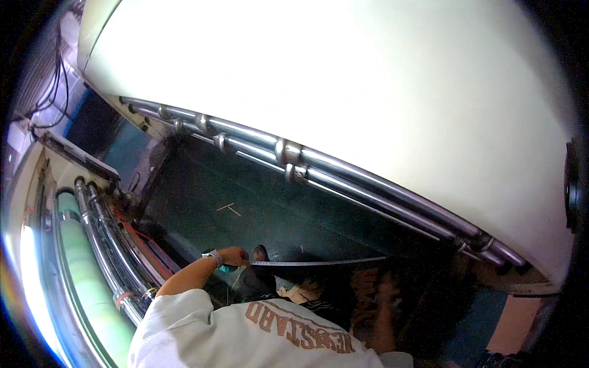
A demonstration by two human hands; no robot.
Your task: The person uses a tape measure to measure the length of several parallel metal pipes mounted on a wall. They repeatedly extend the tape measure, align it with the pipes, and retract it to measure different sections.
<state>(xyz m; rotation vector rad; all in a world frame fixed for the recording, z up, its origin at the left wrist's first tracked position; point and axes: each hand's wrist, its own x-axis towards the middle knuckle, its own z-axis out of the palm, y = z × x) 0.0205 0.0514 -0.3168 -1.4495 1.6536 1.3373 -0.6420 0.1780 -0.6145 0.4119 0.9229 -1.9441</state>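
Observation:
My left hand (234, 256), with a watch on its wrist, is closed around a tape measure (228, 268) whose case shows a bit of teal. From it a pale measuring blade (319, 264) runs out to the right, nearly straight, above the dark floor. My right hand (386, 287) lies in deep shadow close to the far end of the blade. Its fingers are too dark to make out, so whether it grips the blade cannot be told. Below my left hand a shoe (260, 253) shows on the floor.
A large white curved surface (343, 73) spans the far side, with shiny metal rollers (257, 144) along its lower edge. At the left stand a green roller (89, 270) and thinner metal bars (104, 245). Thin sticks (230, 208) lie on the dark green floor (196, 184). Black cables (58, 86) hang far left.

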